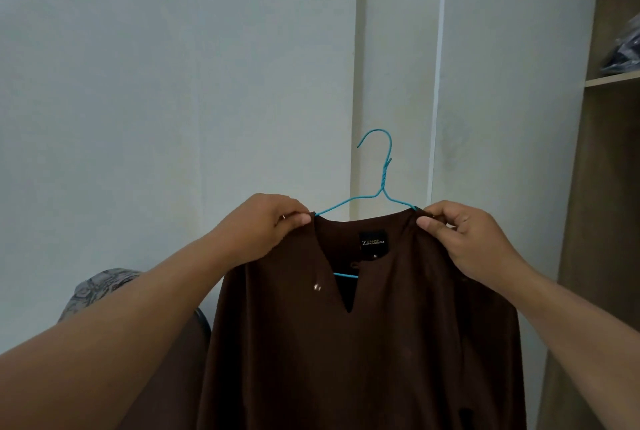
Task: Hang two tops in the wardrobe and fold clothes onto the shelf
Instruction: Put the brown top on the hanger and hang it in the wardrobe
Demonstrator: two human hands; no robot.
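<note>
A dark brown top (pixel 374 332) with a V-slit neckline and a black neck label hangs on a blue wire hanger (pixel 381 183), held up in front of me. My left hand (pixel 263 225) pinches the top's left shoulder at the hanger's arm. My right hand (pixel 464 239) pinches the right shoulder over the other hanger arm. The hanger's hook stands free above the collar, and its lower bar shows through the neck opening.
The open wardrobe (pixel 602 159) stands at the right edge, with a wooden shelf (pixel 613 79) carrying dark folded clothes (pixel 625 48). A white wardrobe door (pixel 509 83) and white wall fill the background. A grey patterned cloth (pixel 100 286) lies low at the left.
</note>
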